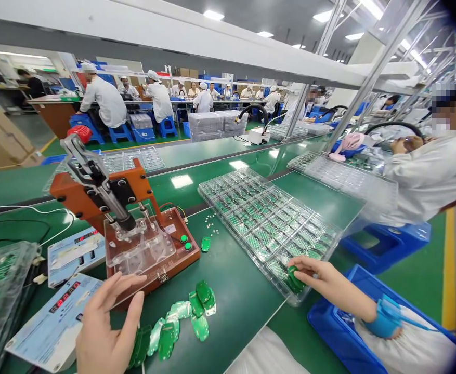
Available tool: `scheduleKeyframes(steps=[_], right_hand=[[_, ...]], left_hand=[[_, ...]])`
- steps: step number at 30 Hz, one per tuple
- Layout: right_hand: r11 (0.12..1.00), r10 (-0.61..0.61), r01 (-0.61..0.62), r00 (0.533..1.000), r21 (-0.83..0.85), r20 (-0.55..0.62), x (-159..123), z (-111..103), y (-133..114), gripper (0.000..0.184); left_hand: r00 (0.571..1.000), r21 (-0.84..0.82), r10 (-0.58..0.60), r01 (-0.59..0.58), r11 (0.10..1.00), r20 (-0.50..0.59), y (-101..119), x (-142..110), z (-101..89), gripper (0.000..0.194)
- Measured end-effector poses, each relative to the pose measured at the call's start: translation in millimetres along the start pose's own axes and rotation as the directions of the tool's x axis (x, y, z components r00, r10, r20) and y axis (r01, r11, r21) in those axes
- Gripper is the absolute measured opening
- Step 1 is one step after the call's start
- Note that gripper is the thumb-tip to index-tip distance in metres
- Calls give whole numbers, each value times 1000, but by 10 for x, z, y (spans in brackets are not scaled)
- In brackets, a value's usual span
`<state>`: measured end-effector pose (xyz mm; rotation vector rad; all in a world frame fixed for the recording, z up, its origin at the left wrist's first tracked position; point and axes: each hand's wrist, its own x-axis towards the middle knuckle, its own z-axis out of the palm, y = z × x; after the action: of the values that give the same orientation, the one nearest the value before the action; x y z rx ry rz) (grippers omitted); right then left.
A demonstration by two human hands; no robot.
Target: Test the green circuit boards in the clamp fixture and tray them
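Observation:
My left hand (108, 324) is open, thumb and fingers apart, just in front of the orange-brown test fixture (191, 256) with its red-knobbed toggle clamp (79, 134). Beside that thumb, several green circuit boards (166, 340) lie loosely overlapped on the bench. Over the near corner of a clear plastic tray (264, 267), my right hand (317, 275) pinches green circuit boards (296, 278) between thumb and fingers; how many is hidden. The tray's compartments hold rows of boards with dark parts. One single green board (206, 244) lies beside the fixture.
Two blue-and-white meters (66, 317) with red digits stand left of the fixture. Another tray stack (5, 280) is at the far left. Blue bins (368, 332) sit by my right arm. A co-worker (438, 166) sits at right, and a white shelf beam (173, 36) crosses overhead.

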<state>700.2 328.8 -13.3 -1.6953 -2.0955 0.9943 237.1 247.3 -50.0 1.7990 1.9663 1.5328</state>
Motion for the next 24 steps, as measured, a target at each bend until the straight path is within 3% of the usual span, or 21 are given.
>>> scheduleKeyframes(steps=[6, 11, 17, 20, 24], right_hand=[[995, -23, 31, 996, -93, 87, -28, 45, 61, 39], [990, -131, 126, 989, -68, -76, 173, 143, 57, 34], [972, -137, 86, 963, -217, -233, 280, 313, -72, 30], [920, -314, 237, 922, -313, -225, 222, 419, -182, 31], [758, -502, 404, 862, -512, -63, 251, 684, -233, 56]], left_hand=[[998, 34, -55, 54, 998, 23, -111, -16, -4, 37], [999, 44, -52, 52, 998, 16, -131, -46, -6, 40], [999, 46, -44, 44, 998, 2, -26, -82, 26, 52], [1000, 67, -29, 29, 997, -4, 39, -90, 24, 48], [1000, 107, 0, -1, 994, 9, 75, -92, 3, 45]])
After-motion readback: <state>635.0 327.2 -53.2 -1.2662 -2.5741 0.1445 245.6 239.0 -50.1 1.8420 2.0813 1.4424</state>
